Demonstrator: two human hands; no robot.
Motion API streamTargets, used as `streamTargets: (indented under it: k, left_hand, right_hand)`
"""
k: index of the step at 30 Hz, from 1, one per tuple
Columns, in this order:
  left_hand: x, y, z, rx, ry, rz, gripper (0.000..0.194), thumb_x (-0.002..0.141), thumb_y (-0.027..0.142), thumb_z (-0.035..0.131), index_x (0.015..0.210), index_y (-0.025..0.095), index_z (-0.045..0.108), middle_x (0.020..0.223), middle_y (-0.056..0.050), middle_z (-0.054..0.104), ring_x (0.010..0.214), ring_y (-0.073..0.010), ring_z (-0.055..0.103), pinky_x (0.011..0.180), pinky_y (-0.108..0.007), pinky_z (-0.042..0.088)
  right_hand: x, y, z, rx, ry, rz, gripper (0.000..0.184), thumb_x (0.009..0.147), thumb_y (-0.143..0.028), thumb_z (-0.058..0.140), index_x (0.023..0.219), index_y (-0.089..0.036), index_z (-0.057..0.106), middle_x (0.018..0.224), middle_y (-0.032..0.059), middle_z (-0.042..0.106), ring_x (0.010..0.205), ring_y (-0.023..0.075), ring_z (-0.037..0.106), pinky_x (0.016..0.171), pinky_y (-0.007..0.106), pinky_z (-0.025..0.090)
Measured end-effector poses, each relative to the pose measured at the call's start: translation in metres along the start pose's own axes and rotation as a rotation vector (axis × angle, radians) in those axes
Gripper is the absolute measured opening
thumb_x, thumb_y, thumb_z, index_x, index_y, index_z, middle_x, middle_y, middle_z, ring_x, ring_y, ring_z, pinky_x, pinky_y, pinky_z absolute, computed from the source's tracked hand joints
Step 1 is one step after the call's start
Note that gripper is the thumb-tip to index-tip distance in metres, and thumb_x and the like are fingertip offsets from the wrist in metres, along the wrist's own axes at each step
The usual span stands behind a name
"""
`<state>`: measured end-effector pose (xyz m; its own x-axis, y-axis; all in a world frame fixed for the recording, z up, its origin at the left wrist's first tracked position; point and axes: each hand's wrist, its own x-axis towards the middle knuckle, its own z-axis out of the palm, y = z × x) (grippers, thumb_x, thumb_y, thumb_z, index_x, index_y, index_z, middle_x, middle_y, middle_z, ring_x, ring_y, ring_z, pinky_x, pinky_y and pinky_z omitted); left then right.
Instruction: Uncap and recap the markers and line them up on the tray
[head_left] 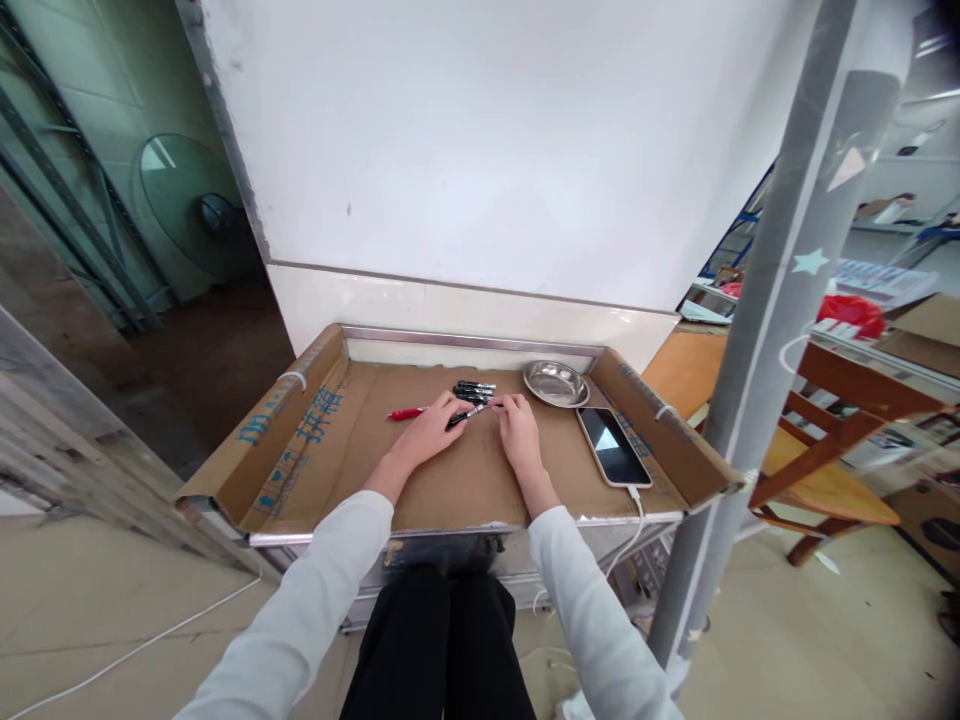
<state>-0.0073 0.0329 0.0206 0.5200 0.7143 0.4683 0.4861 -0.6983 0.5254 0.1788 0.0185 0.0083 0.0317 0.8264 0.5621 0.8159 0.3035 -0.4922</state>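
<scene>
Held pen [468, 414]: lying slantwise between the two hands, its dark end sitting at the left fingertips and its other end reaching the right fingertips
Left hand [433, 428]: closing narrowly on the pen's dark end
Right hand [517, 425]: pinching the far end between thumb and fingers
Black pens [475, 389]: lying in a bunch just beyond the held pen
Red pen [405, 413]: resting just left of the left hand
Metal dish [556, 384]: standing beyond the right hand, to its right
Phone [615, 446]: lying near the dish, a white cable [639, 512] trailing from it
Cardboard [450, 500]: lining the tabletop beneath everything
</scene>
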Motion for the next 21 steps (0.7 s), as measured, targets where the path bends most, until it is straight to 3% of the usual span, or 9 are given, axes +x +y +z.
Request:
streamTargets:
  k: [3, 7, 12, 17, 21]
  left_hand:
    - [0.000, -0.001, 0.000, -0.004, 0.010, 0.006, 0.028, 0.086, 0.022, 0.042, 0.111, 0.023, 0.054, 0.106, -0.005, 0.051, 0.101, -0.0176, 0.055, 0.093, -0.034, 0.043]
    - [0.001, -0.006, 0.003, 0.007, 0.056, -0.006, 0.025, 0.086, 0.024, 0.042, 0.109, 0.022, 0.053, 0.107, -0.005, 0.052, 0.100, -0.0175, 0.055, 0.092, -0.034, 0.044]
    - [0.000, -0.009, 0.004, 0.129, 0.157, -0.085, 0.023, 0.087, 0.023, 0.040, 0.106, 0.021, 0.052, 0.106, -0.006, 0.058, 0.097, -0.0193, 0.056, 0.086, -0.034, 0.044]
    - [-0.015, -0.012, 0.001, 0.449, 0.241, -0.216, 0.016, 0.082, 0.021, 0.047, 0.094, 0.021, 0.057, 0.092, -0.008, 0.062, 0.091, -0.0256, 0.052, 0.081, -0.040, 0.041]
    - [-0.028, -0.011, -0.004, 0.555, 0.264, -0.333, 0.017, 0.081, 0.020, 0.046, 0.092, 0.021, 0.058, 0.092, -0.011, 0.059, 0.093, -0.0294, 0.048, 0.079, -0.044, 0.039]
  right_hand:
    - [0.000, -0.002, 0.002, 0.114, -0.018, -0.035, 0.024, 0.089, -0.020, 0.039, 0.098, -0.021, 0.060, 0.098, 0.0071, 0.060, 0.095, 0.0174, 0.057, 0.085, 0.029, 0.045]
    - [-0.003, -0.010, 0.003, 0.315, -0.134, -0.121, 0.037, 0.090, -0.017, 0.032, 0.124, -0.021, 0.044, 0.112, 0.0075, 0.061, 0.107, 0.0133, 0.058, 0.090, 0.028, 0.045]
    - [-0.004, -0.015, 0.006, 0.307, -0.200, -0.155, 0.056, 0.085, -0.011, 0.032, 0.139, -0.021, 0.025, 0.128, 0.0102, 0.053, 0.117, 0.0131, 0.052, 0.096, 0.032, 0.043]
    - [-0.002, -0.006, 0.006, 0.207, -0.156, -0.160, 0.054, 0.080, -0.009, 0.035, 0.134, -0.018, 0.036, 0.125, 0.0112, 0.054, 0.114, 0.0156, 0.052, 0.095, 0.033, 0.043]
    - [-0.001, -0.004, 0.004, 0.094, -0.163, -0.162, 0.048, 0.080, -0.009, 0.033, 0.126, -0.018, 0.044, 0.118, 0.0096, 0.056, 0.109, 0.0175, 0.052, 0.094, 0.033, 0.042]
